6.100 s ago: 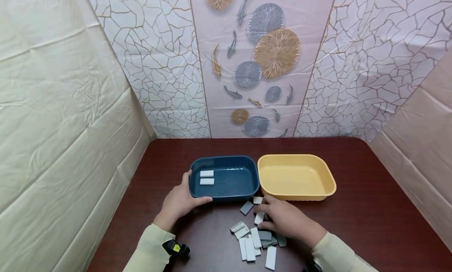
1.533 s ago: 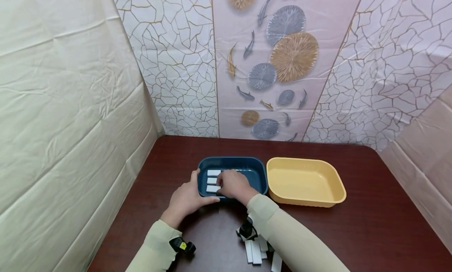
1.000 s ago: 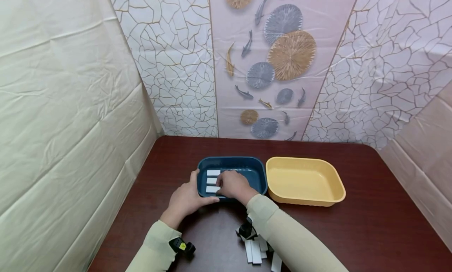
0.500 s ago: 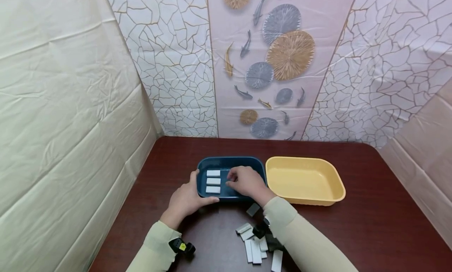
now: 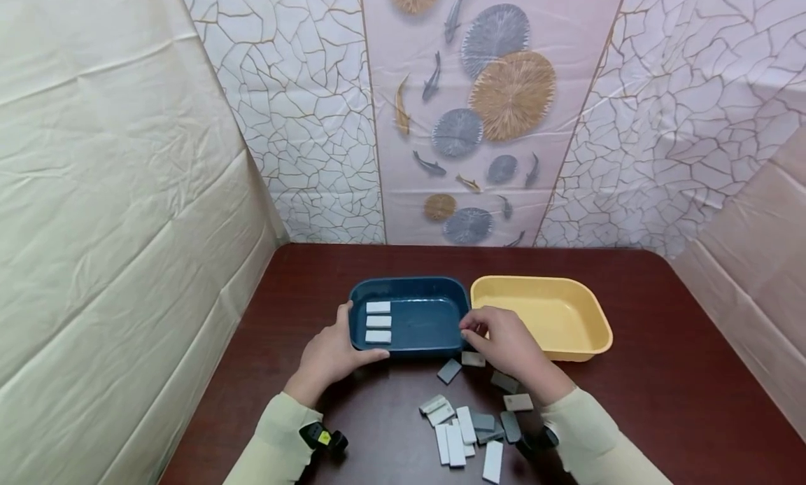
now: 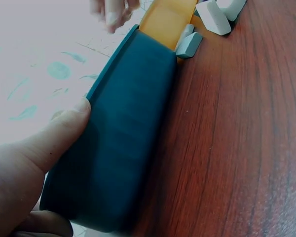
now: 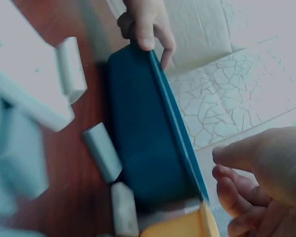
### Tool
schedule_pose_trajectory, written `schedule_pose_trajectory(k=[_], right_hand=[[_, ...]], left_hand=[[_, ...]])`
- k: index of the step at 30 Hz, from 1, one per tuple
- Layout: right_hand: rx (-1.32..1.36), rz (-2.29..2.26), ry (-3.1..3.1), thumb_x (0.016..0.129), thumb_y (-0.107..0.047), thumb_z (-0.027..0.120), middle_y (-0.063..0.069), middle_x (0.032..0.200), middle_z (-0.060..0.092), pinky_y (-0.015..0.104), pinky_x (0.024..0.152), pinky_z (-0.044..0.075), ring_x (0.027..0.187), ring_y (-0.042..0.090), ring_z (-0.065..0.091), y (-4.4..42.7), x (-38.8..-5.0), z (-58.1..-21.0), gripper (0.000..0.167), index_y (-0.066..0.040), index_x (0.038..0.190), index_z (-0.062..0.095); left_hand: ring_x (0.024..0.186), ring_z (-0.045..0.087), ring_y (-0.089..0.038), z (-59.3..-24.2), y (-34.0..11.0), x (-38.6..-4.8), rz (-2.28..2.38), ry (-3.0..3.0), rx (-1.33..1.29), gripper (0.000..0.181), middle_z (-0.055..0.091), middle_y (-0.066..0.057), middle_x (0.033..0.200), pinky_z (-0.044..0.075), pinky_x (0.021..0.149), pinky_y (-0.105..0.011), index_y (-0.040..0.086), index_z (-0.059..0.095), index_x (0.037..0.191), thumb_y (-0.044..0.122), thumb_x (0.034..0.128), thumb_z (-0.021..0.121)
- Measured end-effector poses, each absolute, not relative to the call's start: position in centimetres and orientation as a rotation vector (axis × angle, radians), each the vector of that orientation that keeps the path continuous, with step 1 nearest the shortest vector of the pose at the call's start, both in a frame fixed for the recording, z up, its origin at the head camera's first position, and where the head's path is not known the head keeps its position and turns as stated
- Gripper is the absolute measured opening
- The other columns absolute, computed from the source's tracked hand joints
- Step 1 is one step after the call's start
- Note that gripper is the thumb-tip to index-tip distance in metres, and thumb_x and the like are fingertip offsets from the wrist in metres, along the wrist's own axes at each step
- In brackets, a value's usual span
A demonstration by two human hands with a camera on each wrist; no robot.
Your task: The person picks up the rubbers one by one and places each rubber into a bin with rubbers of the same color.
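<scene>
Three white blocks (image 5: pixel 378 322) lying in the blue tray (image 5: pixel 428 325), right hand (image 5: pixel 508 341) hovering unladen

The left hand (image 5: pixel 327 357) is gripping the blue tray at its near left corner, thumb lying along the near rim. Inside, the three white blocks are forming a neat column beside the tray's left edge. A gray block (image 5: pixel 449 371) is lying on the tabletop (image 5: pixel 371 436), just off the tray's near right corner. A loose pile (image 5: pixel 466 425) of white and gray blocks is sitting nearer the person. The right hand is hovering where the two trays are meeting, its grip narrow, nothing showing between thumb and fingers. The yellow tray (image 5: pixel 563 315) is standing rightmost, toward the tabletop's far edge.

Laying white blocks in the blue tray seems to be the step in hand. The next move is probably calling for reaching down to the pile and pinching one flat block without disturbing its neighbors.
</scene>
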State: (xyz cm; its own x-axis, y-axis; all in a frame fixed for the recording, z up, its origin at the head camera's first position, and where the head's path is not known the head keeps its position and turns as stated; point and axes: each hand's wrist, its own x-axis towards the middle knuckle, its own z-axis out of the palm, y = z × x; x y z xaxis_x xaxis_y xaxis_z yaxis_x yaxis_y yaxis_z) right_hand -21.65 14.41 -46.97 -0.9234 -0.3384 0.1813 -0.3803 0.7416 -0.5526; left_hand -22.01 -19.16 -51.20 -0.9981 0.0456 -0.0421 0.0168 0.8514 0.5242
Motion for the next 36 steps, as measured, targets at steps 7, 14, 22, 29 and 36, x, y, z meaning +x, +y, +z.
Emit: schedule_pose_trajectory(k=[7, 14, 22, 29, 36], right_hand=[[1.155, 0.942, -2.728, 0.100, -0.008, 0.081, -0.012, 0.105, 0.073, 0.034, 0.083, 0.060, 0.094, 0.002, 0.065, 16.7, -18.6, -49.2, 0.020, -0.025, 0.110, 0.082], [1.574, 0.935, -2.625, 0.097, 0.003, 0.075, -0.009, 0.126, 0.070, 0.036, 0.099, 0.056, 0.119, 0.009, 0.064, 17.3, -16.0, -50.5, 0.033, -0.023, 0.119, 0.080], [1.585, 0.823, -2.703, 0.098, 0.003, 0.076, -0.012, 0.128, 0.069, 0.036, 0.099, 0.056, 0.121, 0.009, 0.063, 17.2, -14.9, -50.9, 0.039, -0.027, 0.123, 0.080], [1.561, 0.783, -2.691, 0.098, 0.000, 0.080, -0.014, 0.123, 0.067, 0.034, 0.096, 0.057, 0.117, 0.007, 0.062, 17.3, -14.8, -51.0, 0.036, -0.028, 0.121, 0.080], [1.570, 0.728, -2.692, 0.096, -0.004, 0.084, -0.014, 0.119, 0.065, 0.030, 0.092, 0.056, 0.113, 0.005, 0.061, 17.6, -14.7, -50.8, 0.034, -0.029, 0.118, 0.080]], left_hand=[[0.092, 0.072, -0.030, -51.0, -19.2, -21.9, 0.853, 2.951, 0.060, 0.131, 0.073, -0.021, 0.129, 0.062, 0.083, -0.055, 0.008, 0.022, 0.170, 0.073, 0.0784, 0.089], [0.098, 0.071, -0.029, -50.8, -19.4, -22.0, 0.856, 2.933, 0.082, 0.127, 0.071, -0.019, 0.135, 0.061, 0.087, -0.055, 0.009, 0.024, 0.169, 0.072, 0.0800, 0.088], [0.088, 0.068, -0.025, -49.7, -20.0, -22.7, 0.909, 2.965, 0.075, 0.086, 0.074, -0.013, 0.119, 0.062, 0.079, -0.049, 0.009, 0.043, 0.157, 0.063, 0.0978, 0.076], [0.073, 0.064, -0.025, -49.9, -19.8, -24.6, 0.951, 3.013, -0.039, 0.046, 0.071, -0.011, 0.092, 0.050, 0.065, -0.043, 0.008, 0.042, 0.156, 0.033, 0.1183, 0.049], [0.094, 0.073, -0.034, -51.3, -19.6, -25.7, 0.954, 3.028, -0.090, 0.050, 0.076, -0.022, 0.120, 0.059, 0.082, -0.055, 0.004, 0.043, 0.161, 0.032, 0.1201, 0.042]])
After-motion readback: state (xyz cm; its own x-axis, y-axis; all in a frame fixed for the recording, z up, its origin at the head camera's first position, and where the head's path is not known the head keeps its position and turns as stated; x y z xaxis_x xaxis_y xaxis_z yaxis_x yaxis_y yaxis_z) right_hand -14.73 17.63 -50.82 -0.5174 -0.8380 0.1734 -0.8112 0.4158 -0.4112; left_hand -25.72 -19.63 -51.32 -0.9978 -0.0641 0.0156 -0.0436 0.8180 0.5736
